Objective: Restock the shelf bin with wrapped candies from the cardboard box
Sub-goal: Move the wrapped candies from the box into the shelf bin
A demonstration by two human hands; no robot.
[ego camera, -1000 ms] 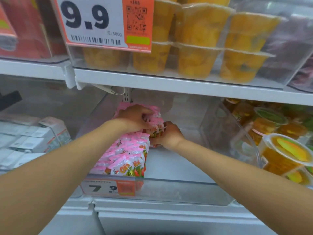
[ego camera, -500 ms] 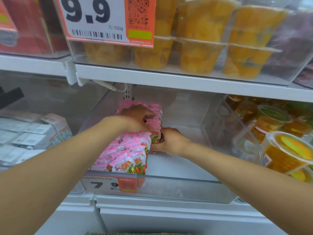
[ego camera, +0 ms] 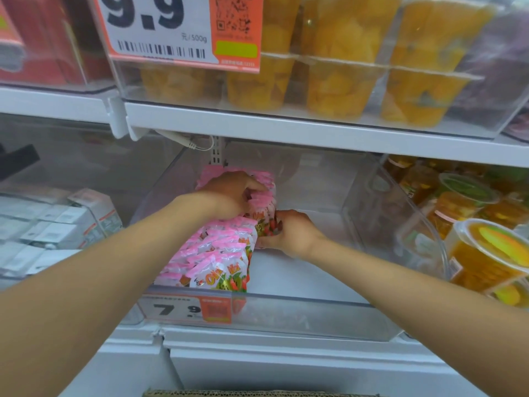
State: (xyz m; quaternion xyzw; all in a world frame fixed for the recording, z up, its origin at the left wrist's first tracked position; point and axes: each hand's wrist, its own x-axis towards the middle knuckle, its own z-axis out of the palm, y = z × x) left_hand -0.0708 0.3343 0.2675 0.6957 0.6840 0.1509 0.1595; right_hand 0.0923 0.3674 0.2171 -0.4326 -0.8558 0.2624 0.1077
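A clear plastic shelf bin holds a row of pink wrapped candies along its left side. My left hand lies on top of the back of the row, fingers curled over the packets. My right hand grips the right side of the same stack low down, fingers wrapped round the packets. The right half of the bin floor is bare. A strip of the cardboard box shows at the bottom edge of the view.
A white shelf board runs just above the bin, carrying tubs of yellow fruit. A bin of fruit jelly cups stands to the right. White boxes fill the bin to the left. A 7.9 price tag hangs on the bin's front.
Both hands have stayed on the stack of pink packets at the back of the row, the right hand shifting slightly lower. The view has dropped, and the cardboard box edge now shows.
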